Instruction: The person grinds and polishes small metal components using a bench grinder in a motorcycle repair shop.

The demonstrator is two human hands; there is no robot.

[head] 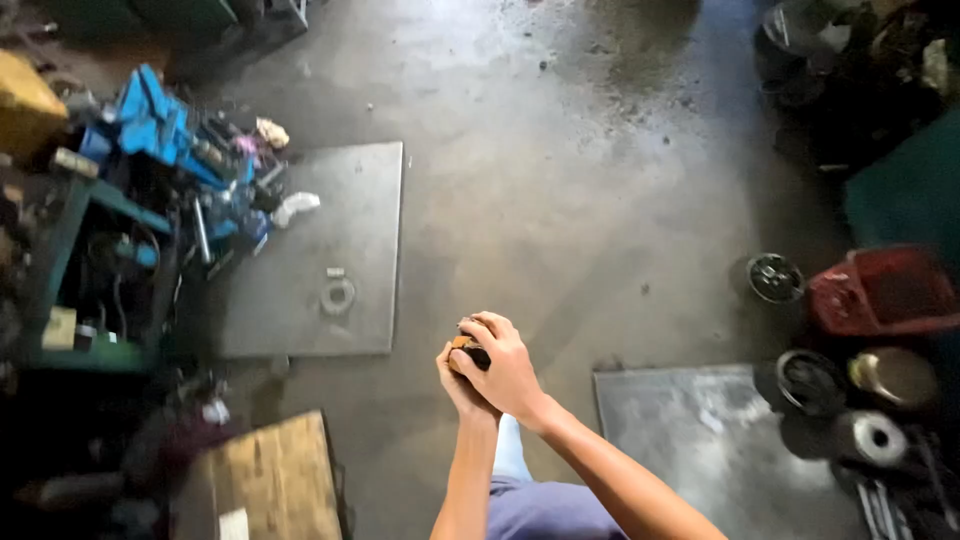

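Both my hands meet in front of me over the concrete floor. My right hand point(507, 368) lies on top, its fingers curled over a small dark and orange object point(466, 349). My left hand point(456, 385) cups the same object from below and is mostly hidden by the right. What the object is cannot be made out. My forearms rise from the bottom edge, above my leg in light trousers.
A grey metal plate point(300, 300) lies on the floor at left with a ring-shaped part point(338, 296) on it. A second plate point(700, 440) lies at lower right. A cluttered bench with blue tools point(160, 130) stands left, a wooden board point(270, 480) below it. Round metal parts point(810, 380) and a red crate point(885, 290) sit right.
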